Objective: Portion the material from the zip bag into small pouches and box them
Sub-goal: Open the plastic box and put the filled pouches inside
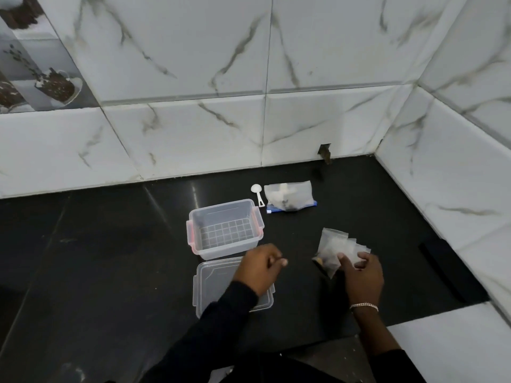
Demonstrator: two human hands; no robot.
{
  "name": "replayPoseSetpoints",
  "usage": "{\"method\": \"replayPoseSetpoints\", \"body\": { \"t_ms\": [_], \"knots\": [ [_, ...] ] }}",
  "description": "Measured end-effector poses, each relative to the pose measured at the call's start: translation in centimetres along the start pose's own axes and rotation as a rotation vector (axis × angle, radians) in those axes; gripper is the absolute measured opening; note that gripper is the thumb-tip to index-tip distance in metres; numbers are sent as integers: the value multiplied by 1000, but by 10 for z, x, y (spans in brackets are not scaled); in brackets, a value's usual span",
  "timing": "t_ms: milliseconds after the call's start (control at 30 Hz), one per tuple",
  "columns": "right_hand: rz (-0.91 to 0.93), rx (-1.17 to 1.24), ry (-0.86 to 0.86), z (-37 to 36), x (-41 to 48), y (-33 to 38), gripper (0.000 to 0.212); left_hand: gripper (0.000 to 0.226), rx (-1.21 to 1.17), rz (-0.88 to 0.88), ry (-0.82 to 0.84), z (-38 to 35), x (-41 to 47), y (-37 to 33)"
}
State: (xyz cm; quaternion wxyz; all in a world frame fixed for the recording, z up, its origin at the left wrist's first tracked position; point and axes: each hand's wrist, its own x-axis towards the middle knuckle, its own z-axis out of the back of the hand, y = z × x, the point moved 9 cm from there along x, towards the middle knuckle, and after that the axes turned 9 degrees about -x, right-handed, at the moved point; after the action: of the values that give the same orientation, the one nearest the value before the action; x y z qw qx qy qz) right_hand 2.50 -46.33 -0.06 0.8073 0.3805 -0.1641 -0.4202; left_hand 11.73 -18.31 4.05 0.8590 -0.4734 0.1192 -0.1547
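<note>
A zip bag (289, 197) with a blue seal strip and some dark material lies near the back wall on the black counter (110, 258). A white plastic scoop (257, 192) lies just left of it. A clear plastic box (225, 229) with pink latches stands open with nothing in it. Its clear lid (218, 280) lies in front of the box. Several small clear pouches (336, 248) lie fanned out to the right. My right hand (360, 275) rests on their near end, fingers curled onto them. My left hand (261, 268) hovers over the lid, fingers loosely curled, holding nothing.
White marbled tile walls (276, 120) close the counter at the back and on the right. A white ledge (448, 341) sits at the near right. A small dark notch (325, 153) marks the wall base behind the zip bag.
</note>
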Motion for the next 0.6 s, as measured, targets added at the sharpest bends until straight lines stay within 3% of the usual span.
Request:
{"method": "replayPoseSetpoints", "body": {
  "t_ms": [100, 200, 267, 333, 433, 500, 600],
  "knots": [
    [-142, -3, 123, -3, 9, -22, 52, 33, 6, -3, 186, -69, 52, -20],
    [-157, 3, 221, -17, 12, -24, 34, 68, 25, 116, 373, -125, 84, -21],
    [-147, 13, 237, -22, 13, -23, 14, 76, 69, 193, 464, -145, 94, -16],
    [-116, 11, 225, -17, 16, -20, 7, 63, 91, 228, 511, -160, 98, -15],
    [-77, 36, 257, -14, 22, -20, 11, 12, 27, 211, 448, -166, 103, -7],
    [-40, 17, 274, -16, 26, -17, 19, 22, -2, 188, 393, -168, 115, 17],
    [-38, 17, 214, -17, 37, -8, 23, 6, -154, 202, 408, -161, 116, 28]
  ]
}}
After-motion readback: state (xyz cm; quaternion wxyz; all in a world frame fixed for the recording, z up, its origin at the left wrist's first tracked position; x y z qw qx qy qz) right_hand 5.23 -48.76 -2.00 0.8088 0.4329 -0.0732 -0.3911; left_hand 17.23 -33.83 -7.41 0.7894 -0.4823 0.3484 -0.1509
